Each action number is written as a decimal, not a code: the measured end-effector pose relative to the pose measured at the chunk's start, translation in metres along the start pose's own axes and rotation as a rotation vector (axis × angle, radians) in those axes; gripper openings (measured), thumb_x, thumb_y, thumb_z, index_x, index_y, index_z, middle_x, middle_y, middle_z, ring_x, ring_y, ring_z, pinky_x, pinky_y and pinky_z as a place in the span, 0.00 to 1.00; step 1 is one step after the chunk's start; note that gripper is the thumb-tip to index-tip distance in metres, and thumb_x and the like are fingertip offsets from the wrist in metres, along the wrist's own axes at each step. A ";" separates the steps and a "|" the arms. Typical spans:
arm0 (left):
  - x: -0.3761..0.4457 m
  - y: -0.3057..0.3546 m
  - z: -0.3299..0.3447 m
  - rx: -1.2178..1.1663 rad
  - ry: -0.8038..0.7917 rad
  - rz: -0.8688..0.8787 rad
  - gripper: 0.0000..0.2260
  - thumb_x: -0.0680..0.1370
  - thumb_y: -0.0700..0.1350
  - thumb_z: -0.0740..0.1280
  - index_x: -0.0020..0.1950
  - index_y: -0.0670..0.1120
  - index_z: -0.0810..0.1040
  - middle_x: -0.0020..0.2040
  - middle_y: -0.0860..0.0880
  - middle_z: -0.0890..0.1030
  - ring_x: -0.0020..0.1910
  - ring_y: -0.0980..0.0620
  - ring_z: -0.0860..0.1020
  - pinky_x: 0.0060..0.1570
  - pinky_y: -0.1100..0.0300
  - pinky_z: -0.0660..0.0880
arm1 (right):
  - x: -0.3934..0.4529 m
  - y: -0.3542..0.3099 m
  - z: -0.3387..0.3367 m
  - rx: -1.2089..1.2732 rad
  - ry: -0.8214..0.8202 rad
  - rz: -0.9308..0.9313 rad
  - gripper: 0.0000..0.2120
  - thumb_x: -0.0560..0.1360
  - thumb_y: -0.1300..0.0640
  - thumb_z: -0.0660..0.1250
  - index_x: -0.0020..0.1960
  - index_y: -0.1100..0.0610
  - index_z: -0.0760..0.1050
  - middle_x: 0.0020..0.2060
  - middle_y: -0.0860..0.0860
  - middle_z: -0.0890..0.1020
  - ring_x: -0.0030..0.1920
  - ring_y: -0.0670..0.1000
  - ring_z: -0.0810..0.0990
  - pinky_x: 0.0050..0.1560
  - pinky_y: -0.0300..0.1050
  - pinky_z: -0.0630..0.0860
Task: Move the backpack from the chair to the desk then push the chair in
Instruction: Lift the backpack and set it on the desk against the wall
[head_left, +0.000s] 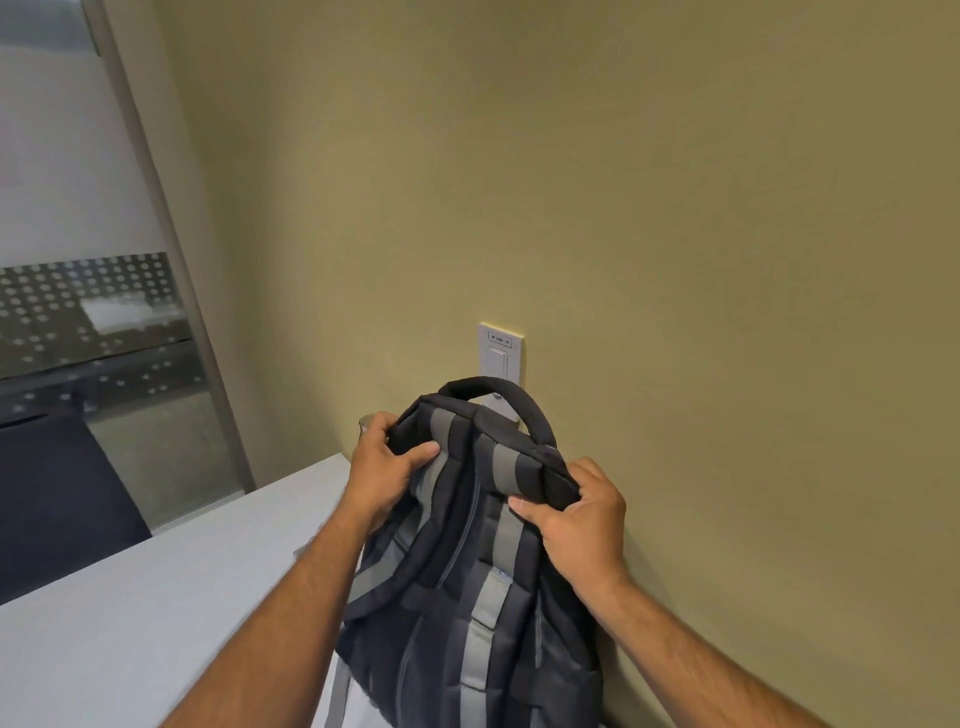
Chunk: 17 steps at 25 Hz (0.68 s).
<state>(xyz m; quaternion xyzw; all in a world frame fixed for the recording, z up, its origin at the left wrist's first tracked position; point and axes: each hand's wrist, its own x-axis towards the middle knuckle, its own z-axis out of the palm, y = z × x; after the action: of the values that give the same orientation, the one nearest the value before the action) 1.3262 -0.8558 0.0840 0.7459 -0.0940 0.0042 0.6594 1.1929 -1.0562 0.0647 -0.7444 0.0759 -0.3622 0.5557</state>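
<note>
A black backpack (457, 582) with grey straps stands upright over the right end of the white desk (156, 613), close to the wall, its back panel facing me. My left hand (382, 467) grips the top left corner of the backpack. My right hand (576, 514) grips the top right corner. The carry handle arches above both hands. The bottom of the backpack is cut off by the frame's lower edge, so whether it rests on the desk is unclear. The chair is out of view.
A beige wall (675, 260) rises right behind the backpack, with a white switch plate (500, 353) just above the handle. A glass partition (78, 322) with a dotted film and a metal frame stands at the left, beyond the desk's far edge.
</note>
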 end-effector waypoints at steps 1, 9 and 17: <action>0.002 -0.007 0.004 0.006 -0.013 -0.004 0.18 0.69 0.49 0.80 0.53 0.51 0.75 0.57 0.44 0.82 0.57 0.42 0.81 0.60 0.38 0.79 | -0.002 0.005 0.000 -0.013 0.009 0.008 0.25 0.59 0.69 0.85 0.33 0.46 0.74 0.33 0.46 0.75 0.31 0.38 0.76 0.33 0.26 0.70; 0.011 -0.023 0.011 0.069 -0.076 -0.051 0.22 0.73 0.45 0.79 0.62 0.51 0.74 0.61 0.50 0.79 0.62 0.46 0.78 0.66 0.46 0.76 | -0.001 0.020 -0.004 -0.310 0.018 0.073 0.21 0.60 0.52 0.87 0.42 0.46 0.75 0.42 0.42 0.78 0.41 0.44 0.79 0.38 0.33 0.71; -0.019 -0.009 -0.005 0.597 -0.111 0.257 0.30 0.78 0.56 0.71 0.77 0.49 0.66 0.74 0.47 0.73 0.72 0.46 0.72 0.70 0.48 0.70 | 0.004 -0.011 -0.008 -0.668 -0.148 -0.084 0.50 0.66 0.39 0.80 0.79 0.52 0.59 0.74 0.50 0.69 0.72 0.53 0.69 0.69 0.52 0.72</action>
<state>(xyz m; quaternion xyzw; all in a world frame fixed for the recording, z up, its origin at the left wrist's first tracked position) 1.3091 -0.8468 0.0737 0.8875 -0.2176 0.0740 0.3995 1.1873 -1.0601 0.0772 -0.9121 0.1190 -0.2848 0.2699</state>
